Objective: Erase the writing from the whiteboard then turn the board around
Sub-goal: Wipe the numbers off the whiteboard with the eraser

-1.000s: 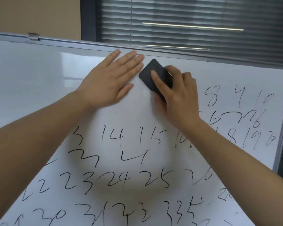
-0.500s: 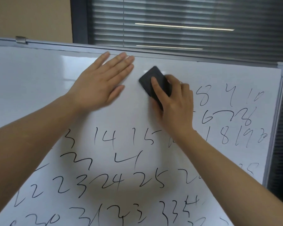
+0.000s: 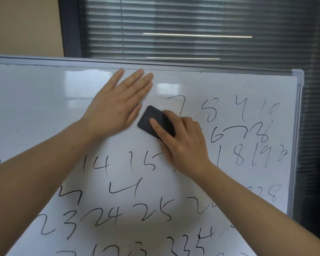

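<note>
The whiteboard point(image 3: 44, 100) fills most of the view, its metal top edge running across the far side and its right corner cap showing at the upper right. Its upper left area is wiped bare and glossy. Handwritten black numbers point(image 3: 240, 130) cover the right side and the near half: 7, 8, a 4-like figure and 10 along the top right row, then 18 and 19 beneath, with 14, 15, 24, 25 and further rows nearer the camera. Some figures at the far right edge look faint or smeared.

A black eraser point(image 3: 151, 120) lies flat against the board near its middle, tilted, just left of the written 7. The right hand point(image 3: 183, 143) holds it: the index finger lies straight along the eraser's back, the other fingers point(image 3: 171, 115) curl over its upper right edge, and the thumb sits below it. The right forearm reaches in from the lower right.

The left hand point(image 3: 116, 106) rests flat on the bare surface just left of the eraser, fingers straight and close together, their tips near the top frame; it grips nothing. Its thumb lies just beside the eraser's upper left corner; whether they touch cannot be told.

Behind the board hang closed grey window blinds point(image 3: 192, 24), with a tan wall point(image 3: 22, 24) at the far left.
</note>
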Demonstrator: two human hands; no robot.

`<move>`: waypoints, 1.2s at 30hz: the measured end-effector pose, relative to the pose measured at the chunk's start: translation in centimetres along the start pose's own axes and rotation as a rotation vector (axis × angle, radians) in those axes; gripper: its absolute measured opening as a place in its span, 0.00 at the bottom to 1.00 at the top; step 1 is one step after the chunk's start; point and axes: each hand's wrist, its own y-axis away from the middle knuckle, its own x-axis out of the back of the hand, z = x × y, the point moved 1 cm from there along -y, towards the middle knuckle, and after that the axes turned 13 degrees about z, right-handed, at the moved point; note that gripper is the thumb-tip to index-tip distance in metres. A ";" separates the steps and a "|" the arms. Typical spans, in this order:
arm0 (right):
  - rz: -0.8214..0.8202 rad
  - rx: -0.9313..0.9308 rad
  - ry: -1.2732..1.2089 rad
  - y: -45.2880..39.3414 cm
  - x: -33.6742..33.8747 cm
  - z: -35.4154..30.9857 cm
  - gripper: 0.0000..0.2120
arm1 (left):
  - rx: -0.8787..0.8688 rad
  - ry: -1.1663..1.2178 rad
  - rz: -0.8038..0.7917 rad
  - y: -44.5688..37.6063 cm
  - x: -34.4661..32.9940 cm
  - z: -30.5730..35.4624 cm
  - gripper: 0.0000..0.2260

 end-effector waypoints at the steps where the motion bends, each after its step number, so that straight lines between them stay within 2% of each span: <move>1: 0.006 -0.002 -0.002 -0.2 0.0 0.9 0.19 | 0.003 -0.005 0.002 -0.2 -0.2 0.3 0.22; 7: 0.070 -0.108 0.051 -1.1 0.3 7.2 0.20 | 0.044 -0.009 -0.017 -0.3 -0.7 0.6 0.22; 14: 0.095 -0.001 0.029 -1.3 -0.4 7.9 0.20 | 0.149 -0.075 -0.045 -0.2 -0.3 2.1 0.23; 20: 0.080 0.126 -0.058 0.6 -0.1 8.2 0.20 | 0.016 -0.177 -0.089 -2.4 -0.7 4.2 0.22; 29: -0.006 0.367 -0.143 3.1 1.4 9.6 0.22 | 0.078 -0.186 -0.114 -3.0 -1.4 4.7 0.23; 36: 0.068 0.318 -0.046 -2.5 0.5 12.6 0.18 | 0.095 -0.175 -0.111 -2.7 -1.6 4.5 0.24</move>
